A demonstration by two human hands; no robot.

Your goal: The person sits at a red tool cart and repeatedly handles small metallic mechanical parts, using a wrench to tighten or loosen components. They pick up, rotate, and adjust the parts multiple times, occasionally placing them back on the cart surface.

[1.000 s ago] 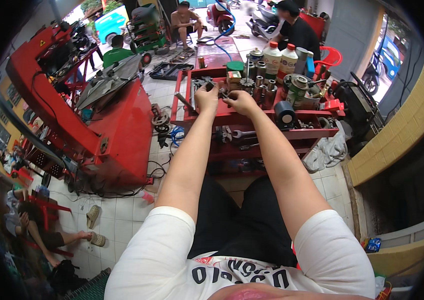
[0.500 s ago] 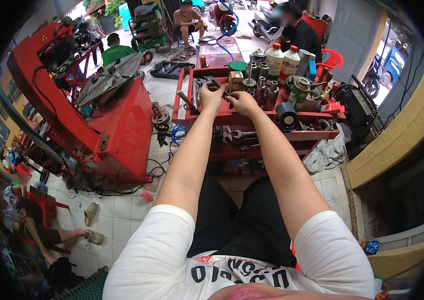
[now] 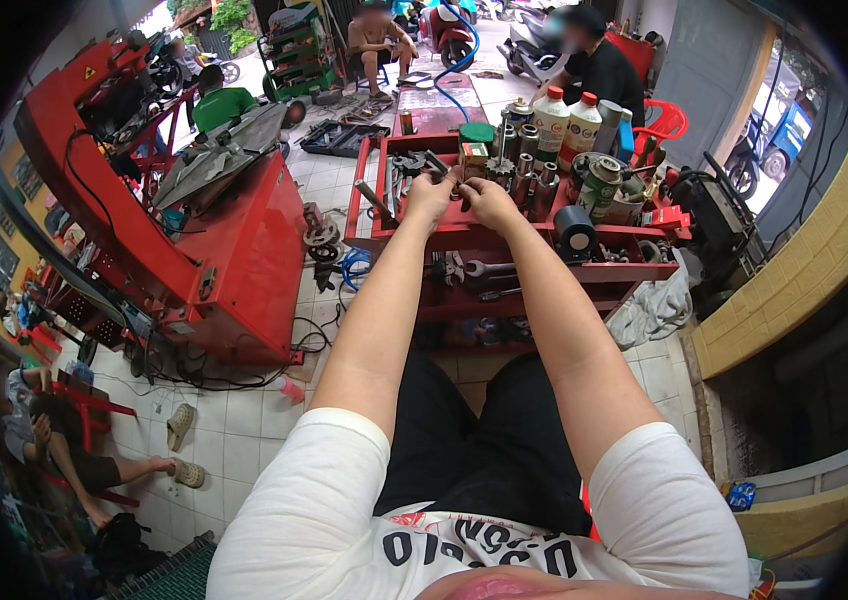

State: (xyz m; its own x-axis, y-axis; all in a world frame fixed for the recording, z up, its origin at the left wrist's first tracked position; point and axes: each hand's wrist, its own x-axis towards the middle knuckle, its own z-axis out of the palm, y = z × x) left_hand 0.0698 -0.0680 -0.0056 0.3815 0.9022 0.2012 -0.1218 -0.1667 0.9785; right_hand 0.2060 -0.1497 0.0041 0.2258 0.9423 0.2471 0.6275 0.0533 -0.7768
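Observation:
Both arms reach out over the upper tray of a red tool cart (image 3: 365, 195). My left hand (image 3: 428, 198) is closed, fingers pinched toward the right. A short dark metal piece (image 3: 435, 161) shows just beyond its fingers; whether it is gripped I cannot tell. Almost touching it, my right hand (image 3: 490, 204) is also closed, with something small and dark at its fingertips. What the fingers hold is too small to name. Upright metal sockets (image 3: 545, 190) stand right of my right hand. Just past the hands sits a small box (image 3: 473, 153) beneath a green lid (image 3: 476, 131).
White bottles with red caps (image 3: 551, 122) and a green-and-white can (image 3: 600, 183) crowd the cart's right side. Wrenches (image 3: 490, 269) lie on its lower level. A red machine (image 3: 244, 260) stands left. Cables (image 3: 274, 375) trail across the floor. Several people sit around.
My left hand has shifted slightly down and its fingers have turned inward. My right hand has barely moved. In the background, the person in green has leaned left.

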